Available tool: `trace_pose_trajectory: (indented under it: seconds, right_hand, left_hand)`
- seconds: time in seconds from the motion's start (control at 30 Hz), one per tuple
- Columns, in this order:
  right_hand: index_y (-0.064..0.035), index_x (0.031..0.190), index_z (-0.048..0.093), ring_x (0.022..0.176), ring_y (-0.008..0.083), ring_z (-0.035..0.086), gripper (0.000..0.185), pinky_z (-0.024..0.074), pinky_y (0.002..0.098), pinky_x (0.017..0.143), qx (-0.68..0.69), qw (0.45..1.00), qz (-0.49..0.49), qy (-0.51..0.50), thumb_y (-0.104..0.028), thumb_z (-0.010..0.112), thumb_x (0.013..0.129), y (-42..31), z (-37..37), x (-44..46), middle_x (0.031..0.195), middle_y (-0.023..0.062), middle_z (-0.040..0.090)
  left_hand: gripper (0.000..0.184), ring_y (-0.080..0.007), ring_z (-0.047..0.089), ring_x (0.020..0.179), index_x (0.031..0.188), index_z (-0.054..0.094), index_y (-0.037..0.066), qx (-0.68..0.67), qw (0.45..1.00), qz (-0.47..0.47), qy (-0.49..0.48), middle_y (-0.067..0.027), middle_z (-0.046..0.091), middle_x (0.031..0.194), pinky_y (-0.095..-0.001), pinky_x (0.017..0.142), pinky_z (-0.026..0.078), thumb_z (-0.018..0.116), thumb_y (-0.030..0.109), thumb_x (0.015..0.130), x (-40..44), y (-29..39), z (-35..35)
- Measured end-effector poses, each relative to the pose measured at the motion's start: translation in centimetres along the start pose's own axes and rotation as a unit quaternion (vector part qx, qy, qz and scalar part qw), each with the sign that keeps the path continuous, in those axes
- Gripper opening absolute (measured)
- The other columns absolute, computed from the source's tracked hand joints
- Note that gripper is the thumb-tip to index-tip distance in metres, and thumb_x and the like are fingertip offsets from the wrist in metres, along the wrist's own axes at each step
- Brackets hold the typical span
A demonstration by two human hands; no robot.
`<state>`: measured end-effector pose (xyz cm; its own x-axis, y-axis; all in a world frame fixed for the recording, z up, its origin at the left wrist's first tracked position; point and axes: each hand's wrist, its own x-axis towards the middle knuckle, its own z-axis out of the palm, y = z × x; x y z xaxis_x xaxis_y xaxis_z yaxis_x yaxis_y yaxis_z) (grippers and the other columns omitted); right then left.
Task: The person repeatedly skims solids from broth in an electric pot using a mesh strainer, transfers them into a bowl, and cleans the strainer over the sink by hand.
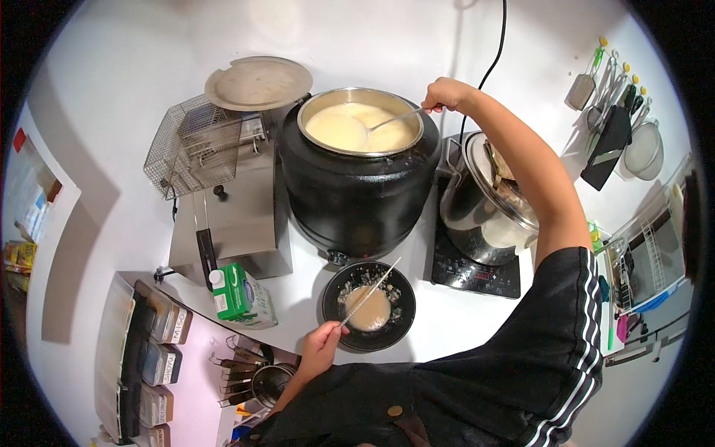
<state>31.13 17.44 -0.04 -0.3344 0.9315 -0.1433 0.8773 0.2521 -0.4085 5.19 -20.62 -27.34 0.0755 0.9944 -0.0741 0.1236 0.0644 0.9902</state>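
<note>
My right hand (pixel 447 94) is closed around the handle of a metal ladle (pixel 396 118). The ladle's bowl rests in pale, creamy liquid (pixel 328 128) inside a black soup warmer (pixel 356 197) with a steel rim. Lower down, my left hand (pixel 321 346) pinches a thin, pale, speckled stick (pixel 372 291), whose exact kind I cannot make out. The stick lies across a black bowl (pixel 406 322) in front of the warmer. Beige liquid (pixel 368 309) fills the bowl's bottom, with whitish bits around its inner wall.
A green and white carton (pixel 242 296) stands left of the bowl. Behind it are a steel fryer (pixel 231 223), a wire basket (pixel 192 145) and a round lid (pixel 258 83). At right, a steel pot (pixel 477 212) sits on an induction cooker (pixel 477 277). Strainers (pixel 643 150) hang on the wall.
</note>
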Motion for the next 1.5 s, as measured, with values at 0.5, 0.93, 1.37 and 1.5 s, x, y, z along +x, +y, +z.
trace_pose_trajectory:
  seconds: [0.5,0.93,1.37,1.5]
  right_hand:
    - [-0.0055,0.062,0.06,0.037,0.0076,0.021,0.016,0.0156,0.0254,0.035,0.126,0.991,0.053,0.006,-0.017,0.059,0.072,0.9,0.9,-1.7,0.047,-0.0013,0.04]
    - [-0.0044,0.061,0.059,0.038,0.008,0.023,0.016,0.0165,0.026,0.037,0.091,0.994,0.032,0.046,-0.017,0.058,0.072,2.1,0.2,-2.4,0.047,-0.0011,0.04]
    - [-0.0062,0.061,0.058,0.039,0.0084,0.022,0.016,0.0151,0.0267,0.038,0.101,0.992,0.066,0.046,-0.017,0.056,0.071,1.8,0.0,-4.9,0.047,-0.0015,0.039]
    - [-0.0065,0.06,0.057,0.039,0.0079,0.022,0.015,0.015,0.0262,0.038,0.123,0.988,0.073,0.052,-0.018,0.057,0.071,2.2,-0.1,-4.8,0.047,-0.0019,0.038]
  left_hand:
    - [0.017,-0.01,0.055,0.074,0.087,0.057,-0.001,0.009,1.0,-0.001,-0.008,-0.005,0.06,0.077,-0.0234,0.068,0.043,0.046,0.011,0.087,-0.1,0.4,-0.1]
    - [0.017,-0.0093,0.053,0.07,0.087,0.058,-0.001,0.018,0.999,0.048,0.009,-0.0039,0.059,0.075,-0.0225,0.064,0.042,0.046,0.012,0.087,-0.2,-0.2,0.0]
    - [0.019,-0.0093,0.053,0.07,0.086,0.058,0.0,0.015,0.999,0.028,-0.003,-0.0042,0.059,0.074,-0.0228,0.064,0.042,0.046,0.014,0.087,-0.1,0.0,0.1]
    - [0.018,-0.0092,0.053,0.069,0.086,0.058,0.0,0.019,1.0,0.019,-0.004,-0.0039,0.059,0.073,-0.0227,0.063,0.042,0.046,0.014,0.087,-0.1,0.0,0.1]
